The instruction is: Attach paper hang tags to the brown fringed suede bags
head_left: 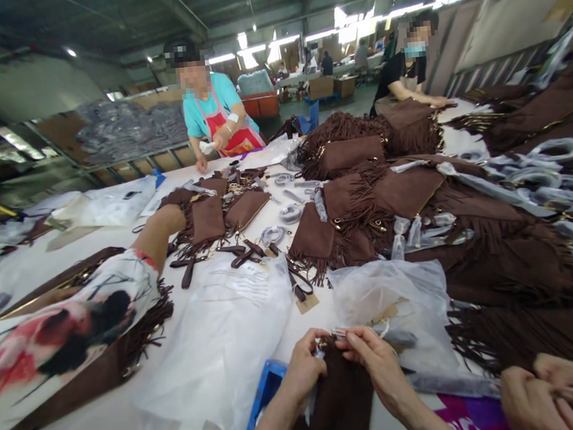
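A brown suede-like bag (342,391) hangs upright in front of me, its top edge between my hands. My left hand (304,364) is closed on the top left corner, where a small gold metal fitting (320,343) shows at the fingers. With thumb and fingers pinched, my right hand (371,355) grips the top edge beside a small shiny piece (338,333); I cannot make out exactly what it is. The bag's lower part runs out of view. A clear plastic bag (393,292) with wrapped items inside lies just beyond my right hand.
Brown fringed pouches (312,229) and plastic-wrapped coiled straps (556,151) are piled on the white table. White plastic bags (226,327) and a blue bin (266,391) are at left. Another person's hands (557,389) work close by at right; a patterned sleeve (75,320) reaches in from left.
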The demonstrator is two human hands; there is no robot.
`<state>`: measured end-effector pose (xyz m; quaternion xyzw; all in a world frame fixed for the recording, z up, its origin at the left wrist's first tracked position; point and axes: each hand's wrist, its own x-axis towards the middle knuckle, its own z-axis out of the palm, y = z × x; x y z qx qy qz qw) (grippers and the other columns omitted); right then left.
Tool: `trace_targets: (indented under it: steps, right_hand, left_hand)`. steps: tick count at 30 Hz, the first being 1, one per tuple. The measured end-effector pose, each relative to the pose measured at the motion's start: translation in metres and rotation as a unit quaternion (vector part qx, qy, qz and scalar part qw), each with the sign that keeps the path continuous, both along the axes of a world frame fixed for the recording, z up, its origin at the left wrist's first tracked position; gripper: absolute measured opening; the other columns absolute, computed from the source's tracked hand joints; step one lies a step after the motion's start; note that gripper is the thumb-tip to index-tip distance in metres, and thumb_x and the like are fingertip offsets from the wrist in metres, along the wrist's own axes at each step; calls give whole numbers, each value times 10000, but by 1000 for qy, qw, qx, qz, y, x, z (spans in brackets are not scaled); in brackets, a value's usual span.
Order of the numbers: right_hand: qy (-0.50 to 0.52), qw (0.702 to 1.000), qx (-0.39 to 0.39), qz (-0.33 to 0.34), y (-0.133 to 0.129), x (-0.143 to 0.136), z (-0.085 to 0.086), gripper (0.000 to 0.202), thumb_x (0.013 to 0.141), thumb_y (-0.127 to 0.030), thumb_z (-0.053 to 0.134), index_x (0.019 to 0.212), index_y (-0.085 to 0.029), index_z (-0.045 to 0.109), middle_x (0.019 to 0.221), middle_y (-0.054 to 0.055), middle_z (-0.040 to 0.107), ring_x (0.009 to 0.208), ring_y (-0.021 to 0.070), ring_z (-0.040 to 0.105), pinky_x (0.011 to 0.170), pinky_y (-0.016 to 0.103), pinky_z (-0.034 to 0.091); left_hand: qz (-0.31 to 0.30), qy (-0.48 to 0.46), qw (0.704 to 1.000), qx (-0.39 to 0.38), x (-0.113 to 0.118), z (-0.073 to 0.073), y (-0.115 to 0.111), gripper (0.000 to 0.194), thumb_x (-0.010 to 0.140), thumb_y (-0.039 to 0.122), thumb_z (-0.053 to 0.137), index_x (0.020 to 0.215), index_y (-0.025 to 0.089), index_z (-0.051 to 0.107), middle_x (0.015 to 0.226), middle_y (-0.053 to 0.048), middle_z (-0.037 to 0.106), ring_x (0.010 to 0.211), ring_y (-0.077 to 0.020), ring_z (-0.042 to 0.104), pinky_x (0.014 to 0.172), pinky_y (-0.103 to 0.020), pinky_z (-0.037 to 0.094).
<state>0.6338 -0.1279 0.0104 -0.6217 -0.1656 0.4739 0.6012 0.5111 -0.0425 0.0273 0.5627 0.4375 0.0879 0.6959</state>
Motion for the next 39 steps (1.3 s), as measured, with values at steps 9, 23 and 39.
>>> trace_targets:
  steps: [9, 23, 39]
  right_hand:
    - [-63, 998, 8, 20, -2, 7, -2, 413, 712, -607, 557, 745, -196, 579, 731, 36, 667, 724, 188, 629, 650, 293, 505]
    - [-316, 948, -15, 30, -8, 4, -7, 236, 796, -402, 479, 752, -209, 607, 704, 32, 661, 639, 186, 611, 622, 285, 440]
    - [-412, 908, 2, 71, -4, 11, 4, 216, 785, -303, 424, 696, -221, 602, 659, 36, 654, 603, 180, 599, 600, 297, 438]
  left_hand:
    - [26, 66, 993, 91, 25, -4, 0, 41, 587, 165, 543, 619, 164, 517, 551, 56, 445, 583, -107, 396, 557, -223, 279]
    - [31, 43, 995, 87, 26, -2, -4, 261, 613, 140, 512, 840, 124, 639, 721, -3, 625, 687, -141, 530, 662, -237, 384]
    - [29, 46, 994, 90, 25, -4, -5, 275, 608, 169, 530, 860, 154, 641, 633, 34, 570, 646, -131, 499, 630, -227, 366]
